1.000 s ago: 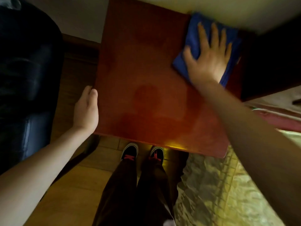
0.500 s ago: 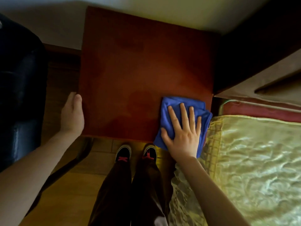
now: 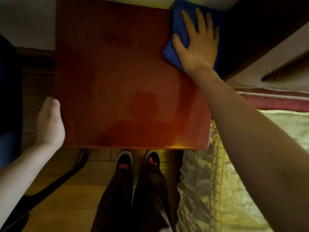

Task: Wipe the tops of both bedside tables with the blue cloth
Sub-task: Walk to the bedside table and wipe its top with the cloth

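Observation:
A reddish-brown wooden bedside table (image 3: 117, 77) fills the middle of the view, seen from above. The folded blue cloth (image 3: 175, 22) lies on its far right corner, by the wall. My right hand (image 3: 198, 42) presses flat on the cloth, fingers spread and pointing toward the wall. My left hand (image 3: 50, 123) rests against the table's left edge near the front corner, fingers together and holding nothing. The second bedside table is out of view.
A bed with a shiny gold cover (image 3: 250, 164) and a red band (image 3: 275, 101) lies to the right, its dark headboard (image 3: 259, 30) beyond. A dark blue chair (image 3: 8, 97) stands left. My legs and shoes (image 3: 138, 158) are on the wooden floor (image 3: 66, 206).
My right hand has pushed the blue cloth from the table's front right corner to its far right corner. The left hand has stayed at the left edge.

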`<state>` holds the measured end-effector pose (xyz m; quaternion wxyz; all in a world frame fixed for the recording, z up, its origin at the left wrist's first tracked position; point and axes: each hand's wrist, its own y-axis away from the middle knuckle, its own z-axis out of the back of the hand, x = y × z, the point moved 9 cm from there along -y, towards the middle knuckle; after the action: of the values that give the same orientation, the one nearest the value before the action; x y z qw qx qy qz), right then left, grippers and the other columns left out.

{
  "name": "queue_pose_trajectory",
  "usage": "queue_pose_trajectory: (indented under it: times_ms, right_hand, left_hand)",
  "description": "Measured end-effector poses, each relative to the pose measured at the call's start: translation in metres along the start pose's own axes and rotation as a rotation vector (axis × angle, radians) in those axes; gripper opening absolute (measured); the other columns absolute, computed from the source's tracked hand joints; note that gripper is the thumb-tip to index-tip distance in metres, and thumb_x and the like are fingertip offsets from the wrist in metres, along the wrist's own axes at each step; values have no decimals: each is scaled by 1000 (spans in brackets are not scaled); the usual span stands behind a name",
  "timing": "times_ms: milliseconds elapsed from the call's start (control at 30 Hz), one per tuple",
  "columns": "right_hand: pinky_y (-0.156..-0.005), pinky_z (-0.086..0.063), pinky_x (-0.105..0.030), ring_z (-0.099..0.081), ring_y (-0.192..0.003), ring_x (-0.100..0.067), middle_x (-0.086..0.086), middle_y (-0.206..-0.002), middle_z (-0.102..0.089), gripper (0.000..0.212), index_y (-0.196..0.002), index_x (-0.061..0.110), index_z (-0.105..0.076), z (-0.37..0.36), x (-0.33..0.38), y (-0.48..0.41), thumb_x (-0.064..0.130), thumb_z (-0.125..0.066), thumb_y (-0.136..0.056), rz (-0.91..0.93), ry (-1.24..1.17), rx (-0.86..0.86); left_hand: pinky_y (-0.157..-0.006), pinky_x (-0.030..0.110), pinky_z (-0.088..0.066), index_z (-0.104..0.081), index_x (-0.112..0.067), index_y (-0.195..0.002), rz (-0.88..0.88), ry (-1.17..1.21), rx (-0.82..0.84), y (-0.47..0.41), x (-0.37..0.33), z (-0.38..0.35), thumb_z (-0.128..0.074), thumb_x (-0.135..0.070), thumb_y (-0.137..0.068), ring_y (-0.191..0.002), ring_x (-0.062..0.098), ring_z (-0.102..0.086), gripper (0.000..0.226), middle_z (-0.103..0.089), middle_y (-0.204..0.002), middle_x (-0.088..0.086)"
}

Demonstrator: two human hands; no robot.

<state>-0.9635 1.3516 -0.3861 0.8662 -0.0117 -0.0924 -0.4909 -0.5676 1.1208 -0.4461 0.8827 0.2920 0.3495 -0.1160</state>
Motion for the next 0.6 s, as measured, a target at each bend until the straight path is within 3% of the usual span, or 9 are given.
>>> queue_pose_trajectory:
  times_ms: [100,200,400,500,600]
  right_hand:
    - [-119,-9,-48,-14,-149,-27,3,-160,-22,63,-149,40,-23,-3,7,40,62,-27,-89,-18,2,-21]
    - [-119,-12,-49,-16,-148,-28,2,-159,-25,62,-148,40,-26,-4,16,107,60,-33,-90,2,-7,-16]
    - [-119,-12,-53,-12,-149,-30,1,-160,-23,65,-149,38,-26,-20,28,217,60,-39,-90,42,30,90]
    - [-120,-8,-52,-7,-150,-28,2,-161,-18,65,-150,38,-21,-16,30,223,61,-35,-91,57,-1,162]
    - [-119,-14,-51,-17,-148,-26,1,-158,-27,62,-148,33,-30,5,19,221,56,-37,-92,-49,-124,104]
  left_hand:
    - [-82,36,-45,-54,-29,-95,19,-4,14,9,-10,-1,-23,-49,-99,-95,19,-57,37,-56,-90,-10]
    - [-70,16,-42,-48,-40,-83,39,-34,5,17,-19,-1,-21,-40,-103,-77,-7,-54,33,-50,-84,-16]
    - [-61,25,-35,-47,-29,-85,22,-63,1,25,-30,1,-20,-38,-102,-67,8,-45,33,-45,-77,-7]
    - [-63,27,-34,-49,-15,-104,10,-77,-5,28,-34,1,-19,-40,-102,-72,14,-47,39,-46,-80,-9]
    - [-77,32,-35,-50,-9,-120,16,-106,-9,29,-34,4,-19,-41,-103,-89,21,-49,48,-54,-96,2]
